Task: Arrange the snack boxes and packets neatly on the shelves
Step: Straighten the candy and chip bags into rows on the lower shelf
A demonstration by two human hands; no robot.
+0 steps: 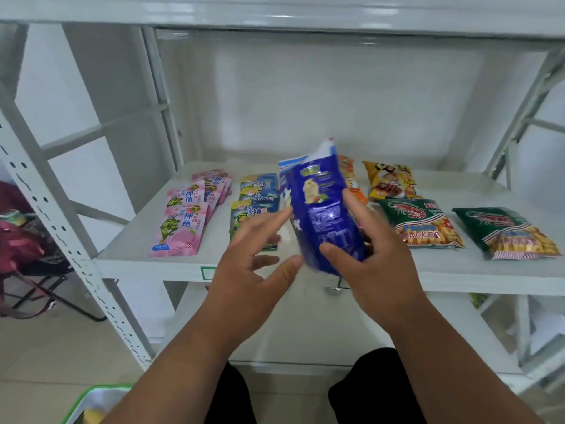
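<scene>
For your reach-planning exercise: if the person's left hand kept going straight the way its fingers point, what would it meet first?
The left hand, fingers extended up and to the right, would most likely meet the glossy dark-blue snack packet held in the right hand. Its fingertips already look very close to the packet's edge, though depth is uncertain.

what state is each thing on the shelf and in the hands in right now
blue snack packet: upright, held above the shelf edge
right hand: fingers curled round the blue packet
left hand: open, fingers spread beside the packet
pink turtle packets: lying flat, overlapping in a row
blue turtle packets: lying flat, overlapping
prawn cracker packets: two lying flat, side by side, apart
yellow packet: lying flat behind them
</scene>
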